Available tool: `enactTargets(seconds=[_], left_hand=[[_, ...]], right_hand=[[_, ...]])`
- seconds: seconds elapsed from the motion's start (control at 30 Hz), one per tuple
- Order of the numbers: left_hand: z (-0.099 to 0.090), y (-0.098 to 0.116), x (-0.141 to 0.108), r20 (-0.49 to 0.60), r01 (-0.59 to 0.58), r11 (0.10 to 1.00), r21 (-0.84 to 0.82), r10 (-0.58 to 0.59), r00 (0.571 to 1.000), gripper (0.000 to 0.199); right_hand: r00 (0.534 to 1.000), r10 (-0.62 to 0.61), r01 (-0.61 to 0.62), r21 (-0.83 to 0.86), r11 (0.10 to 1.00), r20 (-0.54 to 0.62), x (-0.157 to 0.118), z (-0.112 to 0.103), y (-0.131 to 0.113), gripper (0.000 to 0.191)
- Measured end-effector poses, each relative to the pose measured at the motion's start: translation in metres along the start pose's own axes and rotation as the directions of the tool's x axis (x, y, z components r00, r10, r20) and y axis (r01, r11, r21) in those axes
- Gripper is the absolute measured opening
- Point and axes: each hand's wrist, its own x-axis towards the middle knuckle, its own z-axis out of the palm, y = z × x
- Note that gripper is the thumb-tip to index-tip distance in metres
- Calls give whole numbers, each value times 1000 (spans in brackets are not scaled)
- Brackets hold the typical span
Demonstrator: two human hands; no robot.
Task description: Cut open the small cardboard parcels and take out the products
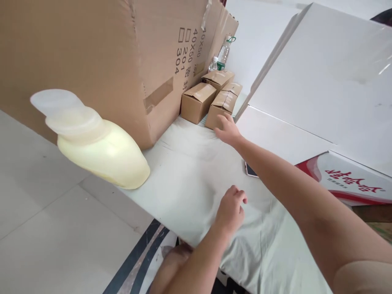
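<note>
My right hand (228, 129) reaches out to the front of a small brown cardboard box (221, 108). Its fingers are apart and seem to touch the box's near side; nothing shows in its grasp. Two more small boxes stand with it, one to the left (198, 102) and one behind (218, 78). Nearer to me, my left hand (230, 209) hovers over the cloth-covered table (183, 171), its fingers loosely curled, thumb and forefinger apart, holding nothing.
A pale yellow bottle (104, 151) with a whitish cap stands at the left table edge, against a big carton (171, 53). Clear plastic bottles (223, 53) stand behind the small boxes. A phone (251, 169) lies partly under my right forearm. White panels (321, 69) stand at right.
</note>
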Motion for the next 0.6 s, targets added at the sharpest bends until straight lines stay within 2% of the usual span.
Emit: enactTargets(seconds=[0.1, 0.2, 0.37, 0.5, 0.6], left_hand=[[-9, -1, 5, 66, 71, 988, -135, -63, 996, 30], [-19, 1, 8, 145, 172, 957, -233, -141, 979, 27], [-28, 2, 9, 163, 215, 956, -198, -185, 969, 24], [-31, 1, 10, 91, 186, 965, -186, -171, 981, 22], [-33, 0, 10, -80, 179, 964, -194, -198, 977, 20]], right_hand=[[990, 123, -129, -85, 988, -72, 40, 14, -12, 78], [969, 232, -244, -153, 958, -88, 63, 21, -7, 82], [982, 177, -186, -177, 966, -67, 83, 24, 12, 81], [992, 99, -107, -116, 987, -74, 67, 20, 14, 78], [996, 78, -83, -178, 981, -31, 26, 12, 4, 76]])
